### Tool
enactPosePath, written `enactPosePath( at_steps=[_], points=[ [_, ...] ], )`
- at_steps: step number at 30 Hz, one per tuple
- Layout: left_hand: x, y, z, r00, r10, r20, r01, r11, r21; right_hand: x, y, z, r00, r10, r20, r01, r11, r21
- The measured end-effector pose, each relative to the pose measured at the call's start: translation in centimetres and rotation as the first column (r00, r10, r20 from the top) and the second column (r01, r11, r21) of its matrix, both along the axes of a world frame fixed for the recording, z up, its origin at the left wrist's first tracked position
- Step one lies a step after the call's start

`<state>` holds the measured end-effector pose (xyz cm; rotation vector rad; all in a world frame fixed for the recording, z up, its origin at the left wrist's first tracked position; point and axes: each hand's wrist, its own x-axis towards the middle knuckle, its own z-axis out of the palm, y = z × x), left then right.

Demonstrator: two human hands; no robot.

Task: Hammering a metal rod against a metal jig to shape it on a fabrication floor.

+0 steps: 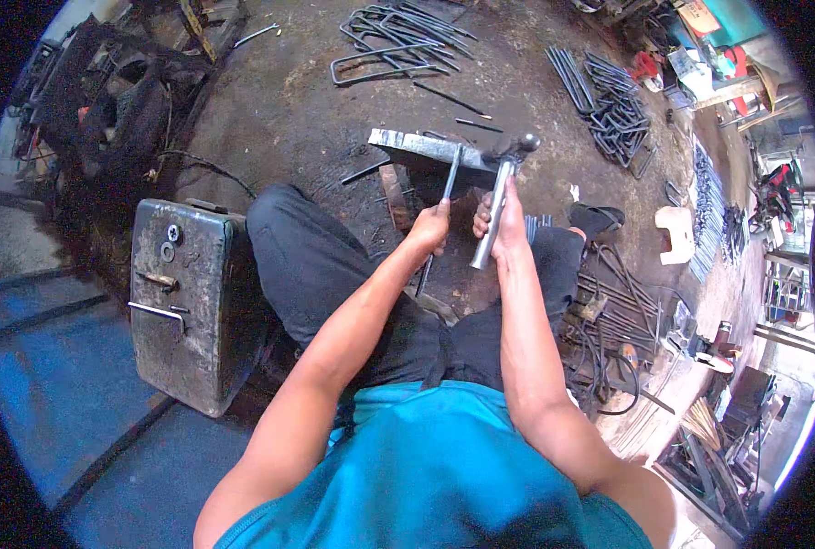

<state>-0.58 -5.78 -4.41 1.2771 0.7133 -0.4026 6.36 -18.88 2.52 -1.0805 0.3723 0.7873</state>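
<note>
My left hand (pixel 431 229) is closed around a thin metal rod (pixel 451 178). The rod's upper end lies against a thick steel block (pixel 421 147) with a bright, worn edge. In my right hand (pixel 505 220) is a ball-peen hammer (pixel 493 212) with a metal handle, my fingers wrapped round the handle. The hammer's rounded dark head is up beside the block's right end; whether it touches the block I cannot tell. Below my left fist the rod's lower end points down between my knees.
Piles of bent rods (pixel 398 41) and more bent rods (pixel 609 110) lie on the floor ahead. A worn metal box (pixel 183 302) stands left of my knee with an L-shaped key (pixel 159 312) on it. Straight rods and cables (pixel 622 302) lie at right, near a white stool (pixel 675 234).
</note>
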Motion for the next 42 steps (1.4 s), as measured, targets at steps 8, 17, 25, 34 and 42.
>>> enactPosePath(
  at_steps=[8,17,25,34,42],
  points=[
    [0.1,-0.8,1.4,0.997,-0.01,-0.079,0.002,0.995,-0.096,-0.6,-0.6,0.6,0.994,-0.109,-0.001,0.109,0.994,0.007],
    [0.7,-2.0,1.4,0.983,-0.015,-0.184,-0.009,0.992,-0.128,-0.4,-0.2,-0.3,0.989,-0.103,0.103,0.131,0.94,-0.316],
    [0.4,-3.2,0.0,0.99,0.053,-0.128,-0.014,0.958,0.288,-0.8,1.6,0.8,0.983,0.066,0.17,0.015,0.899,-0.439],
    [0.4,-2.2,1.3,0.981,-0.012,-0.192,0.057,0.971,0.232,-2.0,2.3,0.4,0.943,0.063,0.326,0.122,0.847,-0.517],
    [-0.4,-1.7,1.7,0.992,0.018,-0.128,-0.007,0.996,0.086,-1.9,3.4,1.7,0.956,0.036,0.293,0.091,0.908,-0.41]
  ],
)
